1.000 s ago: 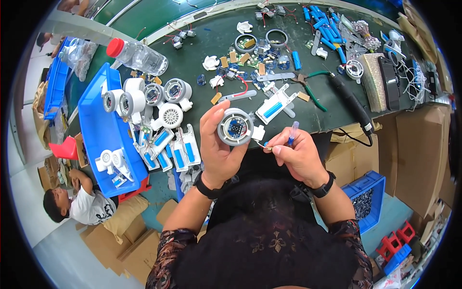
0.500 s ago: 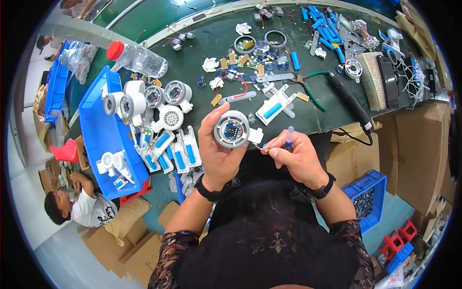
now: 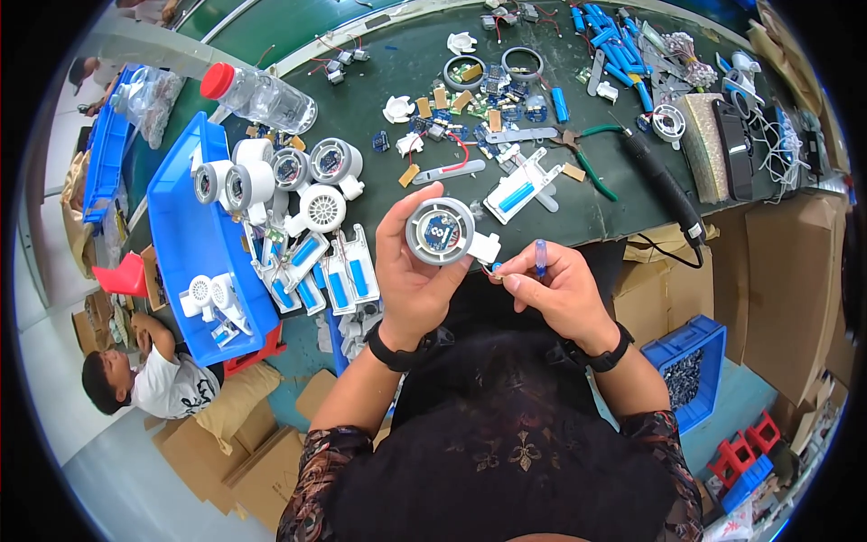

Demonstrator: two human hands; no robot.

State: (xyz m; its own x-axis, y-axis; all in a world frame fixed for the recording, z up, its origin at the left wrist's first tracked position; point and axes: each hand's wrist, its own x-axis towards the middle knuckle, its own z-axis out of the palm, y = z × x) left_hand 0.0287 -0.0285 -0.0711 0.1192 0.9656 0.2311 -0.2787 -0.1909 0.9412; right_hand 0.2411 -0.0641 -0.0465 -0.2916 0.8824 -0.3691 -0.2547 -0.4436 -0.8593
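Note:
My left hand [image 3: 411, 289] is closed round a small fan head [image 3: 440, 232], white with a grey ring. A blue circuit board shows through its open face, and a white neck sticks out to the right. Thin wires run from this neck to a small wired part [image 3: 496, 268] pinched between the thumb and finger of my right hand [image 3: 560, 294]. A slim tool with a clear blue-purple handle [image 3: 540, 258] stands up between the right hand's fingers; its lower end is hidden. Left of my hands sit several white fan heads [image 3: 323, 209] and white handle shells with blue batteries [image 3: 358, 275].
A blue bin [image 3: 163, 194] and a red-capped clear jar [image 3: 271, 101] stand at left. Loose circuit boards, green-handled pliers [image 3: 596, 172], a black soldering-iron-like tool [image 3: 664, 185] and blue batteries [image 3: 619, 54] lie on the dark green bench [image 3: 397, 72]. A person [image 3: 153, 370] sits at lower left.
My left hand has turned the fan head slightly, shifting its face and neck, and brought it a little higher. The right hand keeps its pinch on the wired part.

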